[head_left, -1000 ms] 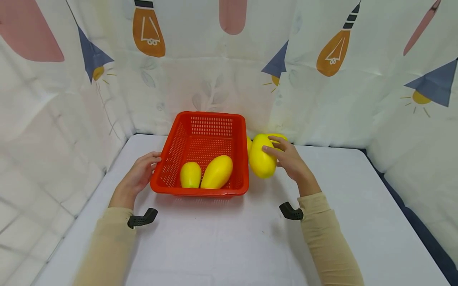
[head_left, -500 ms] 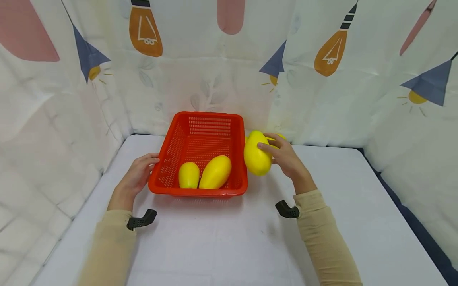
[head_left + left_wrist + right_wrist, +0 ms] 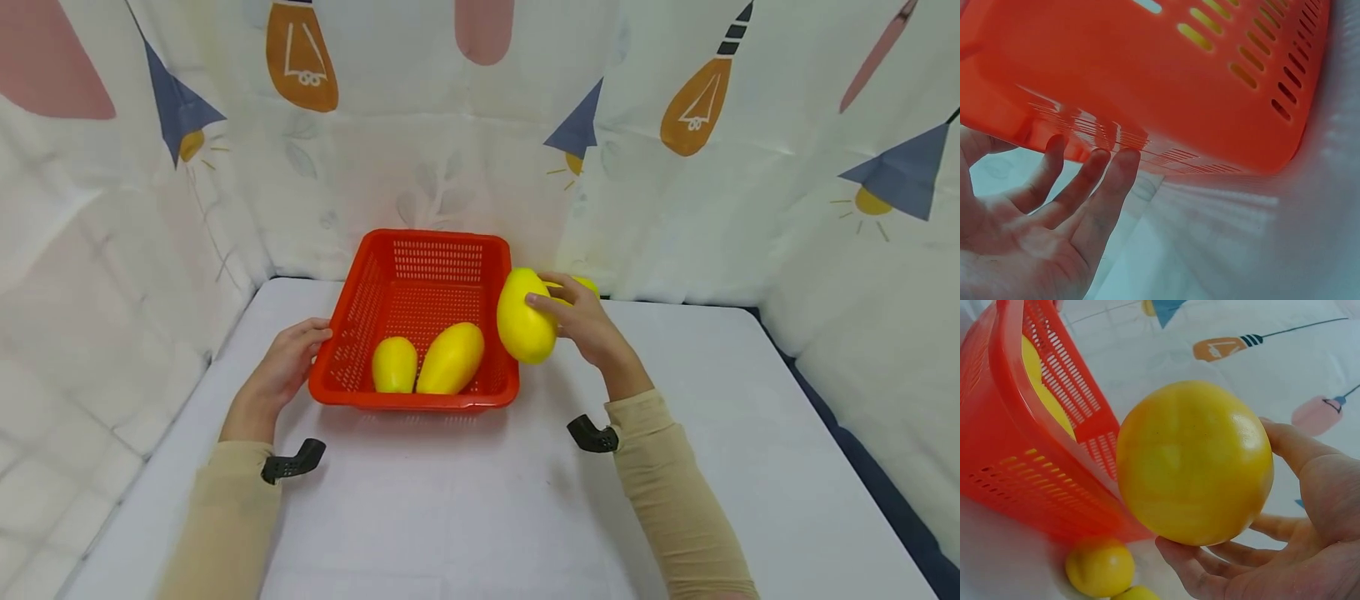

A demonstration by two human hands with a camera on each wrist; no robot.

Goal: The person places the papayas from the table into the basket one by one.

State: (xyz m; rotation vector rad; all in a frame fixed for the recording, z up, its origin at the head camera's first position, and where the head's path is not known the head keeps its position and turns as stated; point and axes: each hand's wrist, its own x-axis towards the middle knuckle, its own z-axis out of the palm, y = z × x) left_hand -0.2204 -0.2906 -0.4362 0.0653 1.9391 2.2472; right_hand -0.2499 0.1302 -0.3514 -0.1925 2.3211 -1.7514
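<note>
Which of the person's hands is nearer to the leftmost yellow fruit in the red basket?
Left. The left hand is left of that fruit, at the side of the red basket; the right hand is farther, beyond its right side, holding another yellow fruit.

The head view looks forward and down over the counter (image 3: 450,517). Both wrist views look from much nearer, either side of the red basket (image 3: 408,402), which all three share.
</note>
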